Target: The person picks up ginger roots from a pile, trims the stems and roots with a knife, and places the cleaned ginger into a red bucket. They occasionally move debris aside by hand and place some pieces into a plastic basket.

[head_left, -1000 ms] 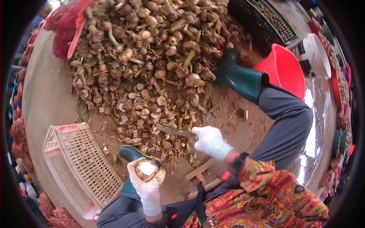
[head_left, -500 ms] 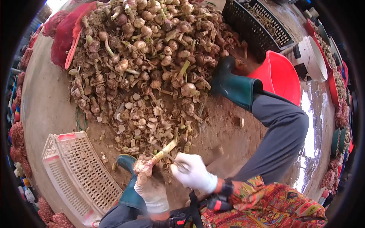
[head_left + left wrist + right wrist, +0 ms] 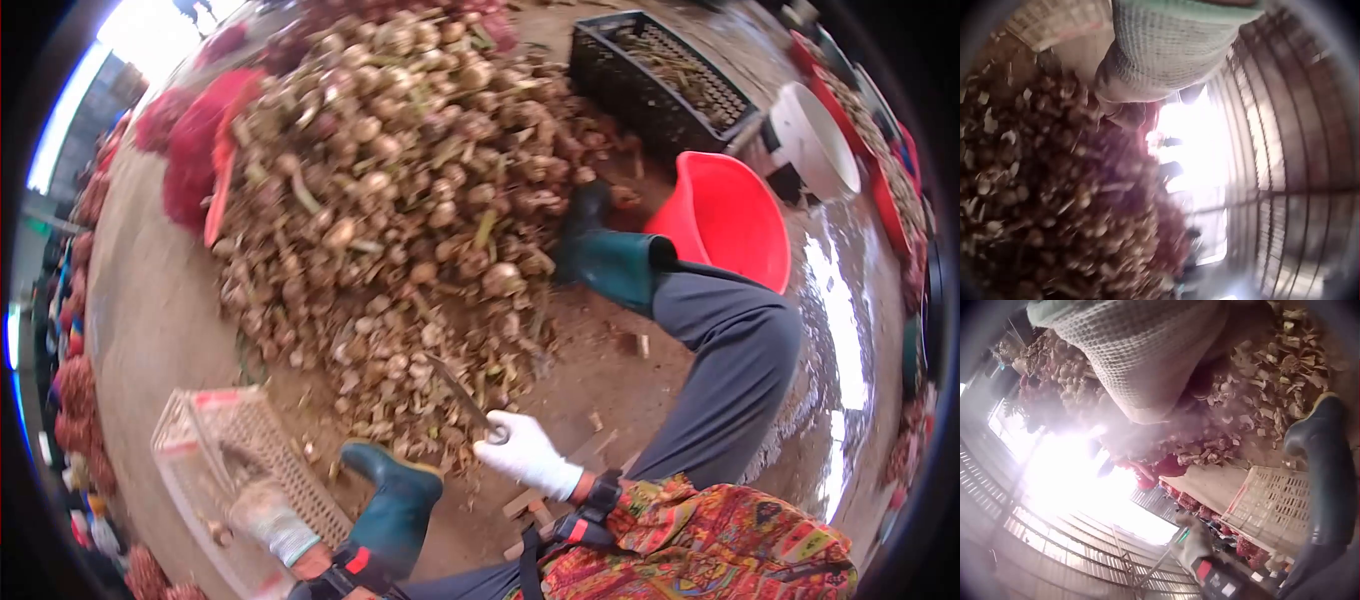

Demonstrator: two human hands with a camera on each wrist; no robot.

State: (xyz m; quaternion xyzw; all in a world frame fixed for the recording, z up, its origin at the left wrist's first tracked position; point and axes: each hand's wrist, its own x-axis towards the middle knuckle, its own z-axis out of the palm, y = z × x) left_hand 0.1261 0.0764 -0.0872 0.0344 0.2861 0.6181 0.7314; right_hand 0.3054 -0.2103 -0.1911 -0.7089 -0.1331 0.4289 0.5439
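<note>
White-gloved, my left hand (image 3: 268, 515) is over the pale plastic crate (image 3: 312, 478), its fingers blurred; the right wrist view shows that hand (image 3: 1194, 540) with loosely extended fingers. A small roundish thing (image 3: 220, 535) shows just beside it, too blurred to identify surely. In my gloved right hand (image 3: 527, 455) is the handle of a knife (image 3: 458, 392), the blade pointing up-left over garlic scraps (image 3: 400, 365). The left wrist view shows mostly the left glove (image 3: 1166, 53), and the right wrist view the right glove (image 3: 1141, 356), its fingertips hidden.
A large garlic heap (image 3: 390, 170) lies ahead, with red net bags (image 3: 195, 165) at its left. Beyond my right boot (image 3: 615, 262) stand a red tub (image 3: 735, 220), a white bucket (image 3: 815, 140) and a black crate (image 3: 640, 110). My left boot (image 3: 400, 490) is beside the pale crate.
My left hand has moved left from in front of me to over the crate; the garlic bulb with its long stem is no longer seen in it. The right hand keeps the knife, now apart from the bulb.
</note>
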